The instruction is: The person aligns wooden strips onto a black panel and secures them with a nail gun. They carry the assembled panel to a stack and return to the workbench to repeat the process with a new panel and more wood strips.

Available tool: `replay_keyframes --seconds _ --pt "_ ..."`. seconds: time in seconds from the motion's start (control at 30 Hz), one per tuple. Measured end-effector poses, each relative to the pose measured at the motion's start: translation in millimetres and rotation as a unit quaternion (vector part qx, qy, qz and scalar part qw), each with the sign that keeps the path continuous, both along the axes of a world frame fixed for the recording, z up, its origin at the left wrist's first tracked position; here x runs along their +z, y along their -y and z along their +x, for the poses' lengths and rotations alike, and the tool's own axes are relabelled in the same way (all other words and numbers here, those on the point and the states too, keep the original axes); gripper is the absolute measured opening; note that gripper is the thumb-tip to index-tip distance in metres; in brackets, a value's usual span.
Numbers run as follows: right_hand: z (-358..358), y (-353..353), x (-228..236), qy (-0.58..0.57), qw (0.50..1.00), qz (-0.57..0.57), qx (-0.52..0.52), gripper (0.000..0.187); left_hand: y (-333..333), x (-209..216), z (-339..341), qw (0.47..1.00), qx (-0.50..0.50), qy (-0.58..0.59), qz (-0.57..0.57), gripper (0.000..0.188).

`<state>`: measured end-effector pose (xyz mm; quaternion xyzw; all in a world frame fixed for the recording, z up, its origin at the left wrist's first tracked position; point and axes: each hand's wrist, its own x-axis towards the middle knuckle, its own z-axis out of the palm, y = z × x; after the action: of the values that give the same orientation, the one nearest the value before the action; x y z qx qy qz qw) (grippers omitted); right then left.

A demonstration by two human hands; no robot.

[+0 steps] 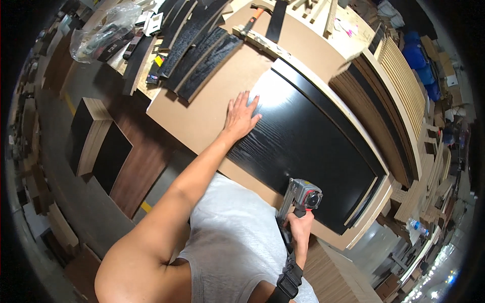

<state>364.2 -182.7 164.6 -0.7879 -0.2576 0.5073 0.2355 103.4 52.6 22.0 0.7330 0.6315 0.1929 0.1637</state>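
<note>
A black wood-grain panel (pixel 303 146) lies flat on the brown board of the workbench in front of me. My left hand (pixel 241 118) rests on the panel's left end with its fingers spread, holding nothing. Over the panel's near edge, my right hand (pixel 300 227) is wrapped round the grip of a grey and black nail gun (pixel 304 194). The nail gun's nose is toward the panel; whether it touches cannot be made out. A narrow dark strip (pixel 328 110) runs along the panel's far side, and a short strip (pixel 361 202) lies across its right end.
Several black boards (pixel 202 55) are piled at the bench's far left. An orange-handled hammer (pixel 255 17) lies behind them. Stacked brown panels (pixel 376 116) stand at the right. Black boards (pixel 103 146) stand on the floor at left, and a clear plastic bag (pixel 108 33) sits at upper left.
</note>
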Motion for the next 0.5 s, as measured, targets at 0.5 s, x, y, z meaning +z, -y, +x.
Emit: replay_keyframes --seconds 0.5 --pt "-65.2 -76.8 26.5 0.060 0.996 -0.065 0.032 0.018 -116.7 -9.3 -0.9 0.985 0.056 0.163 -0.010 0.039"
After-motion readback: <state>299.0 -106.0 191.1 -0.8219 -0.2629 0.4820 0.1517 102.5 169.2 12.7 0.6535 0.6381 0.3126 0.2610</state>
